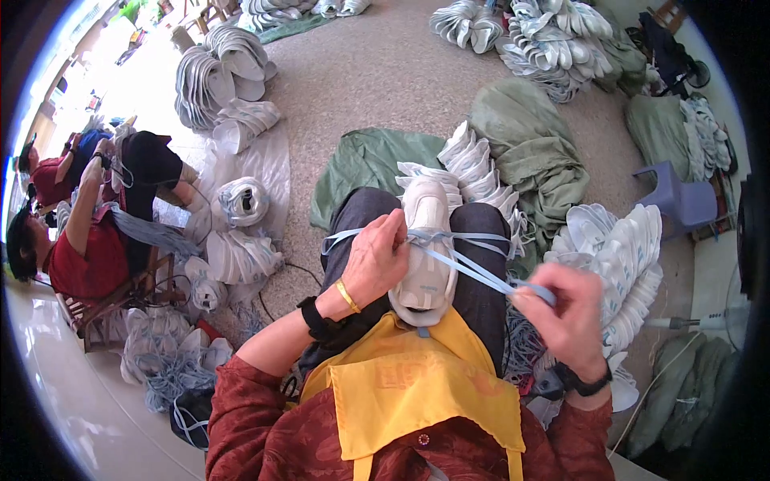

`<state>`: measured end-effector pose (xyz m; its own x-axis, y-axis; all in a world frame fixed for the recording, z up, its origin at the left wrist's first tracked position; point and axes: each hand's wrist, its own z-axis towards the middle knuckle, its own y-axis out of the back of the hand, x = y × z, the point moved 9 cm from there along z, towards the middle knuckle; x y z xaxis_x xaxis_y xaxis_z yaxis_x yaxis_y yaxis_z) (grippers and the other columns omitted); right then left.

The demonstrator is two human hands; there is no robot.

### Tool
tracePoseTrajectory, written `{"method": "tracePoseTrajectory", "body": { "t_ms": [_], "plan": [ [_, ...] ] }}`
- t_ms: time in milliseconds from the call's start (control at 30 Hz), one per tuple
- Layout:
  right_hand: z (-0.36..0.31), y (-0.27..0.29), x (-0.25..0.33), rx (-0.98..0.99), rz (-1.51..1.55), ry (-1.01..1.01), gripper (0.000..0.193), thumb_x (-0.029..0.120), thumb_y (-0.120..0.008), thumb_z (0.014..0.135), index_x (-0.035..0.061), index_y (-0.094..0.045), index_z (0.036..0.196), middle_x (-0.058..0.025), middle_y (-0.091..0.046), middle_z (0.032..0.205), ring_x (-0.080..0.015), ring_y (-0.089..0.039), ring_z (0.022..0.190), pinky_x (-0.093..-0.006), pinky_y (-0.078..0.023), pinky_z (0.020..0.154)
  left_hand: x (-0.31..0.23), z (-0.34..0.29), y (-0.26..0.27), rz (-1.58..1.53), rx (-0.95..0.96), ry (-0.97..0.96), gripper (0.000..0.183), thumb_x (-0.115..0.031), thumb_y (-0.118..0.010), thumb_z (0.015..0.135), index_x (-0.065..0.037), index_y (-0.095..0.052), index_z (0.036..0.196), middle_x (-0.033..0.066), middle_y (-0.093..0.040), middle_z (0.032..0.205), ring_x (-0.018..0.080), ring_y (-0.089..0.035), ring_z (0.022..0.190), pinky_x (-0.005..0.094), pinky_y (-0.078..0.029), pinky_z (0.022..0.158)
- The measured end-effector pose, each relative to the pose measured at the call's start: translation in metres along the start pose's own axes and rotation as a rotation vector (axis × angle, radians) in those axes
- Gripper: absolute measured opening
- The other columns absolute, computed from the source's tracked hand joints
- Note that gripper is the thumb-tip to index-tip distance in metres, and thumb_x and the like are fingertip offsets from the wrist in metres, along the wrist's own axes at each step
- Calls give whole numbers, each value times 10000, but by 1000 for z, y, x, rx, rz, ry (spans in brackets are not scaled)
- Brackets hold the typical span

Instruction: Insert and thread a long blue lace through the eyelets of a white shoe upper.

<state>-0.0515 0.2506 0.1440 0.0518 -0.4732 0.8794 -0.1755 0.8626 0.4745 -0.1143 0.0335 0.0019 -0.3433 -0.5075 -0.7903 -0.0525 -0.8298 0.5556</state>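
A white shoe upper [425, 289] rests between my knees, its toe pointing away from me. A light blue shoelace [473, 272] is threaded across it, with loops stretching out to both sides. My left hand [375, 255] is closed in a pinch at the left edge of the upper, on the lace. Off to the right, my right hand [565, 309], slightly blurred, grips the lace and holds it taut from the upper. A yellow apron [425, 393] covers my lap below the upper.
Stacked white uppers [618, 264] stand to my right, beside a purple stool [678, 200]. Green sacks [525, 132] and more uppers [477, 164] lie ahead. At left, a person in red [92, 256] sits near further stacks [241, 256]. Blue laces [172, 385] lie lower left.
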Motion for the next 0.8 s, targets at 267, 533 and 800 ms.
{"method": "tracePoseTrajectory", "body": {
  "t_ms": [267, 533, 800],
  "plan": [
    [12, 9, -2, -32, 128, -4, 128, 63, -736, 891, -4, -691, 792, 44, -591, 656, -18, -476, 595, -228, -345, 530, -96, 6, 7, -281, 205, -242, 259, -15, -766, 830, -30, -631, 1050, 78, -638, 942, 215, -619, 807, 322, -508, 687],
    [44, -16, -29, 35, 593, -122, 154, 66, -738, 942, -24, -718, 1066, 4, -667, 836, -57, -592, 682, -215, -495, 628, -99, 10, 7, -668, 229, -10, 74, 3, -650, 976, -7, -588, 1015, 74, -674, 906, 115, -660, 841, 282, -537, 758],
    [47, -46, -63, 61, 790, -160, 235, 149, -660, 1026, -41, -717, 1152, -97, -744, 1000, -151, -740, 877, -284, -634, 809, -93, 6, 6, -764, 253, 43, 135, -165, -598, 1071, -32, -575, 1073, 20, -688, 1017, 51, -535, 830, 230, -445, 738]
  ]
}}
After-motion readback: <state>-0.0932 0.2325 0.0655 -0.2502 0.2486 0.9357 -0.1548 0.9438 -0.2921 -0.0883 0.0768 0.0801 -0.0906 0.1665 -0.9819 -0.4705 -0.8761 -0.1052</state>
